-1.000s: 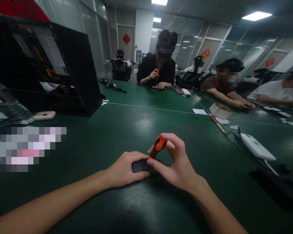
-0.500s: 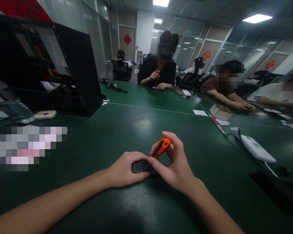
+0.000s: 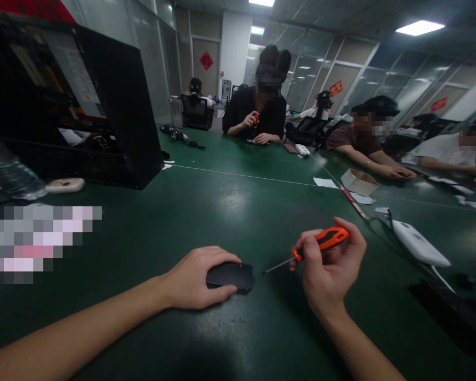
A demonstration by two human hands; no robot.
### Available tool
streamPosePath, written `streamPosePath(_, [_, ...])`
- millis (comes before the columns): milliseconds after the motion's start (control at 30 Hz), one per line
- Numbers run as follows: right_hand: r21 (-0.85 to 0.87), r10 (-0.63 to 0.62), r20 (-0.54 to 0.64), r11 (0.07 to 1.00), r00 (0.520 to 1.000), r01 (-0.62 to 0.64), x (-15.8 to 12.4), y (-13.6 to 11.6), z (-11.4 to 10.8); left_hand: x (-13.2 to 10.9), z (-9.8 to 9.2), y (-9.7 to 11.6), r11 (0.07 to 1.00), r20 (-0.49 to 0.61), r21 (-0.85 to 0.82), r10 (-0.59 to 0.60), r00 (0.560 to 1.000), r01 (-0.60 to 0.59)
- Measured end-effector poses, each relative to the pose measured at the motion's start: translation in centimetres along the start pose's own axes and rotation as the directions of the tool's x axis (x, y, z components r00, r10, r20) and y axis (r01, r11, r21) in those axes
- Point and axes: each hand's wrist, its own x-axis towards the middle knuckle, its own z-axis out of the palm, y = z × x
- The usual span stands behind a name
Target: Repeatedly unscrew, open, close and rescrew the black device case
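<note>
At the far left of the dark green table (image 3: 230, 211) stands an open black metal computer case (image 3: 115, 106). A clear plastic water bottle (image 3: 8, 177) and a small beige oval thing (image 3: 65, 184) sit in front of it, all well apart from my hands.

My left hand (image 3: 194, 278) lies on the table with its fingers closed over the left end of a small flat black plastic casing (image 3: 232, 276), pinning it down. The casing's right end shows bare beyond my fingertips. It rests on the tabletop just in front of me, a little left of centre.

To its right, my right hand (image 3: 329, 270) is lifted off the table and clamped round an orange-and-black-handled screwdriver (image 3: 325, 239), thumb and fingers wrapped on the handle. The thin metal shaft points left and slightly down toward the casing. Its tip hangs in the air near the casing's right edge, not touching it.

As I judge it, no turning is going on at this moment: the tool is clear of the work, and the casing looks whole and shut as far as I can see. I cannot tell whether any screw is in or out; none shows on the table.

Farther right lie a small open cardboard box (image 3: 359, 181) and a white oblong plastic device (image 3: 418, 243) with a cable. Other people sit at work across the table.
</note>
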Motion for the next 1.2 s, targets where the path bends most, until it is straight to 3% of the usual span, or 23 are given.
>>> streamPosePath(433, [0.042, 0.075, 0.079, 0.996, 0.994, -0.079, -1.0, 0.7, 0.7, 0.2, 0.0, 0.2, 0.998, 0.005, -0.013, -0.056, 0.998, 0.056])
streamPosePath(567, [0.049, 0.191, 0.055, 0.98, 0.98, -0.194, -0.8, 0.9, 0.8, 0.2, 0.1, 0.2, 0.999, -0.003, -0.011, -0.046, 0.999, 0.046])
streamPosePath(767, [0.128, 0.505, 0.03, 0.854, 0.862, -0.505, -0.7, 3.1, 1.0, 0.1, 0.3, -0.2, 1.0, 0.005, 0.021, -0.004, 1.0, 0.004])
streamPosePath(900, [0.17, 0.589, 0.03, 0.793, 0.808, -0.585, -1.0, 4.2, 1.3, 0.0, 0.4, -0.6, 0.998, 0.019, 0.05, 0.033, 0.999, -0.034])
streamPosePath(1000, [0.151, 0.498, 0.005, 0.857, 0.867, -0.493, -1.2, 3.3, 1.3, 0.1, 0.4, -0.6, 0.996, 0.025, 0.069, 0.06, 0.998, -0.061])
streamPosePath(1100, [0.083, 0.162, 0.055, 0.983, 0.985, -0.166, -1.4, 1.7, 0.7, 0.1, 0.4, -0.6, 0.995, 0.026, 0.074, 0.067, 0.997, -0.068])
streamPosePath(1133, [0.061, 0.001, 0.111, 0.998, 0.994, -0.007, -1.5, 1.3, 0.4, 0.1, 0.4, -0.6, 0.995, 0.027, 0.073, 0.066, 0.997, -0.068])
streamPosePath(1200, [0.031, -0.282, 0.22, 0.959, 0.934, 0.283, -1.8, 0.7, -0.2, 0.1, 0.4, -0.6, 0.995, 0.028, 0.07, 0.066, 0.997, -0.068])
